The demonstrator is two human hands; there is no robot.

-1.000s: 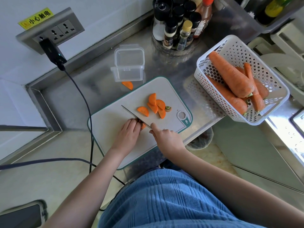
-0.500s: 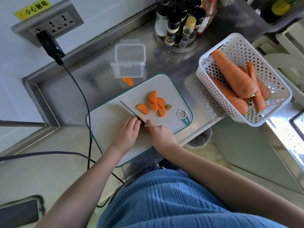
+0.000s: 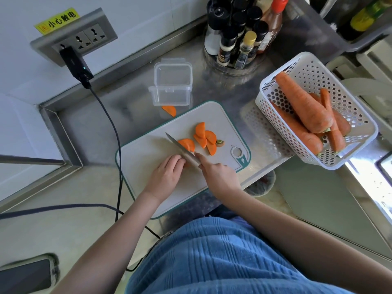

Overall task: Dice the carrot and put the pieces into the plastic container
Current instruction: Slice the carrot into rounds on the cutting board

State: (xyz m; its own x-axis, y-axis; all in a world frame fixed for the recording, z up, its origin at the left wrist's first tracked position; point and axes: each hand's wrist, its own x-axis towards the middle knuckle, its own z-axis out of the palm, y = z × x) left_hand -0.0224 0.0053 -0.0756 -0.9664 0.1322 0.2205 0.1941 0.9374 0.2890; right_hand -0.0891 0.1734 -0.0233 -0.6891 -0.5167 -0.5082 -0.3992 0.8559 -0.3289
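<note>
One knife (image 3: 180, 148), gripped in the right hand (image 3: 218, 174), forefinger lying along the spine, blade slanting up-left across the cutting board (image 3: 148, 153). The left hand (image 3: 167, 175) is resting on the board with fingers curled down over a carrot piece (image 3: 186, 165) beside the blade; only a sliver of orange is showing there.

Half-round carrot slices on the board: about five, one (image 3: 186, 144) touching the blade, the others overlapping in a cluster (image 3: 204, 137) just right of it, with one stem end (image 3: 220, 142) beside them. One more slice (image 3: 169, 110) is lying off the board, against the plastic container (image 3: 172, 85), which is standing open with nothing inside.

One white basket (image 3: 358, 149) at right, holding about four whole carrots (image 3: 303, 105). One round rack of bottles (image 3: 237, 37) behind.

Steel counter (image 3: 135, 100), white wall, a socket strip (image 3: 84, 38) with one plug and cable (image 3: 115, 136).
</note>
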